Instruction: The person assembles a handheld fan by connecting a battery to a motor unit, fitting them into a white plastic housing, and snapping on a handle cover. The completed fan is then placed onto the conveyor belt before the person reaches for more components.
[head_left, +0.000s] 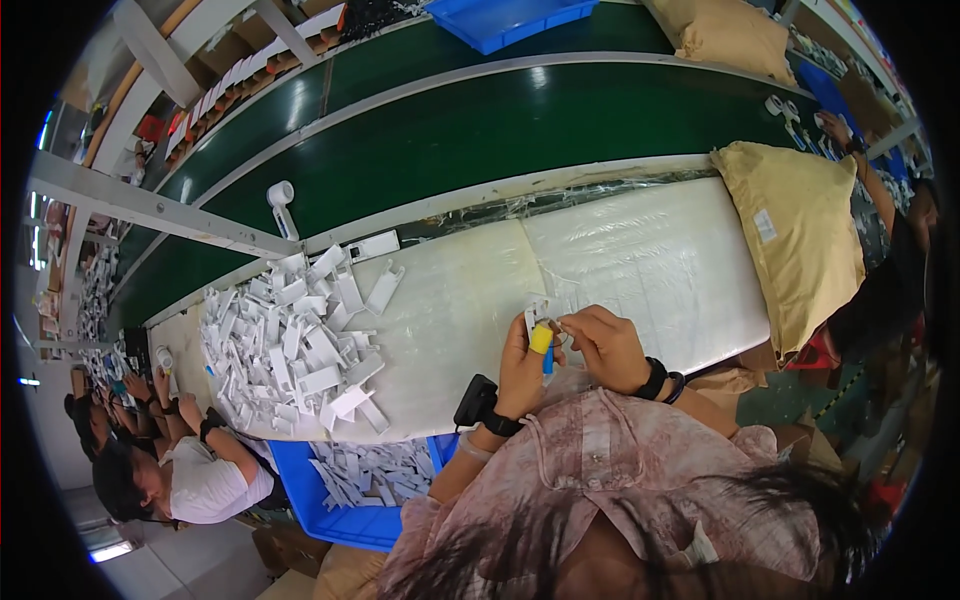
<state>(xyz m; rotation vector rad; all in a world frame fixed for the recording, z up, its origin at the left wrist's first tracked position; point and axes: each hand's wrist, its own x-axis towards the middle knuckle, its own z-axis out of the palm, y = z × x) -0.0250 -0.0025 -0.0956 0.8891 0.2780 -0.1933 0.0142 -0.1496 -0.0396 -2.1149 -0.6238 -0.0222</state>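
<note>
My left hand [520, 375] is closed around a small white plastic part [533, 313], held upright over the near edge of the padded table. A short yellow piece [541, 338] shows at its thumb, with a narrow blue piece [548, 361] just below; I cannot tell whether these belong to the white part. Close beside it, my right hand [610, 350] has thumb and forefinger pinched together at the part, on something too small to name. To the left lies a big heap of white plastic housings [300, 340].
A blue bin [310, 500] of white parts stands below the table's left side. Beyond runs a green conveyor [430, 150] carrying a white handheld fan [282, 205] and a blue tray [510, 22]. A brown paper sack [790, 240] sits right. Co-workers [215, 480] sit far left.
</note>
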